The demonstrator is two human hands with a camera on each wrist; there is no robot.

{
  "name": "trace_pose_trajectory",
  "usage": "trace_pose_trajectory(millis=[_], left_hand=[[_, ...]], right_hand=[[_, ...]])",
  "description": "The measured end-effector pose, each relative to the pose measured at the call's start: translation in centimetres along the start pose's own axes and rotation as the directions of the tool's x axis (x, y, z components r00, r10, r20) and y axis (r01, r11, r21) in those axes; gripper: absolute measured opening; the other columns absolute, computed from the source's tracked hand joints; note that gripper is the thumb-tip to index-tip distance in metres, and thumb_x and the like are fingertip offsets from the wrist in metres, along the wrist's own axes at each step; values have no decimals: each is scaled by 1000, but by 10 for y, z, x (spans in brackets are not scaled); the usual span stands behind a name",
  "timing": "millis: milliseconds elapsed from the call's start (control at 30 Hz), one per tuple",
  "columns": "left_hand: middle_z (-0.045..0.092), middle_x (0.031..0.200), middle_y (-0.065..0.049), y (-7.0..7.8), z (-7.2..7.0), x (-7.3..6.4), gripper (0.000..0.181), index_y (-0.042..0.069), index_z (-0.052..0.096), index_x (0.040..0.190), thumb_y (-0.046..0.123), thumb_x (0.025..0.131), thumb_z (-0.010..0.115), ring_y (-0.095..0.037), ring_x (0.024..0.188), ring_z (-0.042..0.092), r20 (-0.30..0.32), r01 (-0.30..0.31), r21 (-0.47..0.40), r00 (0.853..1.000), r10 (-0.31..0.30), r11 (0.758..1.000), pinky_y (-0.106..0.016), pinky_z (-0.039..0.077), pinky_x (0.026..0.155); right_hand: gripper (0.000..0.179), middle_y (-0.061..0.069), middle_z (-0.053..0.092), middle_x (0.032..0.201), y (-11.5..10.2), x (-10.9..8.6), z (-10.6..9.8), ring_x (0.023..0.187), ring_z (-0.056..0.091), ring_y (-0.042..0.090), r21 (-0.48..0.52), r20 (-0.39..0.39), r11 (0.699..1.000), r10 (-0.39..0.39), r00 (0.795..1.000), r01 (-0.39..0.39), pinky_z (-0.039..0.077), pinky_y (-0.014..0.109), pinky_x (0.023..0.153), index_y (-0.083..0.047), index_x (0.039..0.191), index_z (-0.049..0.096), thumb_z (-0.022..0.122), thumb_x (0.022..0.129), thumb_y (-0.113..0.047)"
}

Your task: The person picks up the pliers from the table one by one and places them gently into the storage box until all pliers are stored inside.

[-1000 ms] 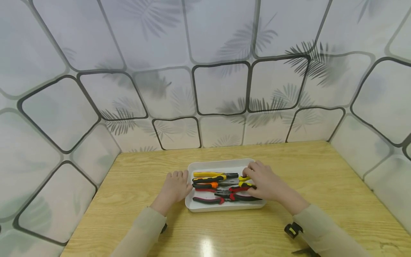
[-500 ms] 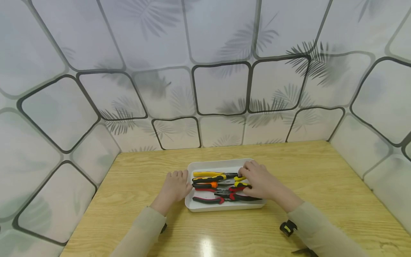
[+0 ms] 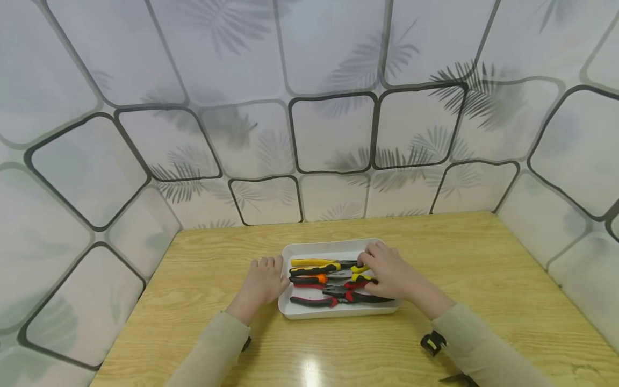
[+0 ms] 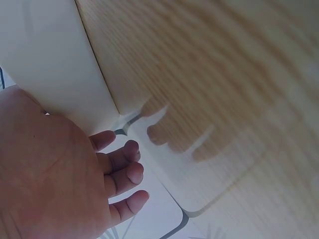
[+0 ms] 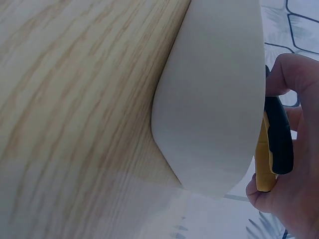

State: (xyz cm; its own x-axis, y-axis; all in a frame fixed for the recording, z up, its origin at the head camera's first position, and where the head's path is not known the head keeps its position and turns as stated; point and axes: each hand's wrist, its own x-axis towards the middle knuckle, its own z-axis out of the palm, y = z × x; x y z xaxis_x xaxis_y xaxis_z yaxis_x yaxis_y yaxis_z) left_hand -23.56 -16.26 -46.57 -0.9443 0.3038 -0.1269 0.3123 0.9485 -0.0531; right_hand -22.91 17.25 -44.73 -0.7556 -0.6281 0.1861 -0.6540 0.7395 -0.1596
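A white tray (image 3: 338, 314) on the table holds several pliers. My left hand (image 3: 263, 282) rests against the tray's left end with its thumb at the rim; in the left wrist view its fingers (image 4: 124, 181) are loosely extended past the tray's wall. My right hand (image 3: 389, 269) reaches over the tray's right end and grips yellow-and-black handled pliers (image 5: 280, 134), whose jaws point left. Beside these lie pliers with orange-and-black handles (image 3: 309, 279), yellow-and-black pliers (image 3: 314, 268), yellow-handled pliers (image 3: 311, 262), and red-and-black pliers (image 3: 314, 302) at the front.
The tray stands on a wood-grain table (image 3: 217, 247) closed in by patterned cloth walls (image 3: 333, 134) at the back and both sides. A dark pointed object (image 3: 456, 378) lies at the front right, partly hidden by the right sleeve (image 3: 483, 344).
My right hand has shifted slightly left with the yellow-and-black pliers in its grip, mostly in the first half second. The left hand and the tray have stayed in place.
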Motion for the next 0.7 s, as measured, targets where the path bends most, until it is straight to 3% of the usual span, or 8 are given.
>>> trace_pose_trajectory(millis=[233, 400, 700], left_hand=[[61, 136, -24, -1, 3, 0, 57, -2, 46, 144, 41, 106, 46, -41, 130, 58, 5, 2, 6, 1000, -2, 1000, -58, 42, 112], [62, 134, -23, 0, 3, -1, 57, -2, 47, 144, 39, 105, 47, -40, 128, 58, 0, 1, -2, 1000, -1, 1000, -58, 43, 111], [62, 128, -23, 0, 2, -1, 54, -2, 48, 140, 39, 105, 47, -39, 124, 59, -19, 2, 9, 1000, -2, 1000, -57, 44, 108]], right_hand=[[32, 0, 51, 104, -2, 2, 7, 100, 45, 22, 12, -16, 999, -39, 999, 39, 31, 37, 76, -16, 111, 64, 76, 82, -23], [31, -1, 51, 104, -4, 3, 12, 98, 45, 21, 6, 3, 999, -53, 999, 53, 31, 36, 77, -17, 110, 64, 73, 80, -21], [33, 1, 54, 106, -8, 7, 10, 101, 49, 22, -8, 27, 999, -44, 999, 44, 34, 36, 78, -15, 112, 66, 77, 81, -19]])
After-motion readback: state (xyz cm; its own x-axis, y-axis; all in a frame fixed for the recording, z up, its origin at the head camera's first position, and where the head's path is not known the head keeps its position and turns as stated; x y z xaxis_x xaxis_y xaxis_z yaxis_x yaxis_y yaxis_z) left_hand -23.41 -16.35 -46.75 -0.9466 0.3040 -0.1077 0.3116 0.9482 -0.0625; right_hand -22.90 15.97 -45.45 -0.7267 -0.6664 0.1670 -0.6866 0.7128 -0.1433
